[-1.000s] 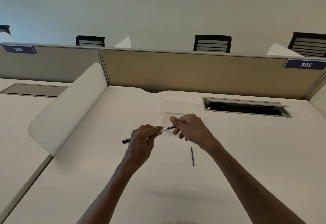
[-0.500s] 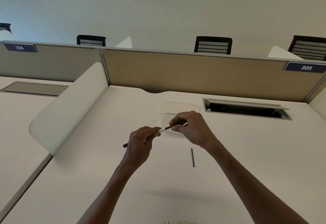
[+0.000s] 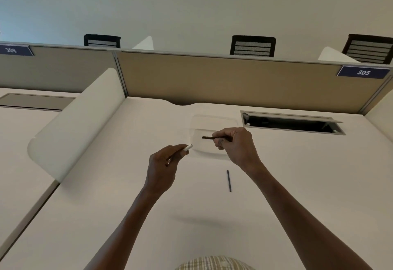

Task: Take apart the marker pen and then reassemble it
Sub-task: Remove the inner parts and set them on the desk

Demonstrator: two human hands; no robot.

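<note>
My left hand (image 3: 163, 164) grips the white marker barrel (image 3: 188, 147); only its open white end shows past my fingers. My right hand (image 3: 236, 144) pinches a thin dark stick, the marker's inner piece (image 3: 207, 137), which points left toward the barrel with a gap between them. Both hands hover above the white desk (image 3: 106, 216). A second thin dark piece (image 3: 228, 180) lies flat on the desk just below my right wrist. A clear shallow tray (image 3: 212, 120) sits under and behind my hands.
A white curved divider (image 3: 74, 125) stands at the left. A tan partition (image 3: 234, 78) closes the back, with an open cable slot (image 3: 291, 123) at the right. Chair backs (image 3: 252, 46) show beyond it.
The dark inner piece has come out of the white barrel: my right hand drew it to the right and my left hand pulled the barrel back. The piece on the desk has not moved.
</note>
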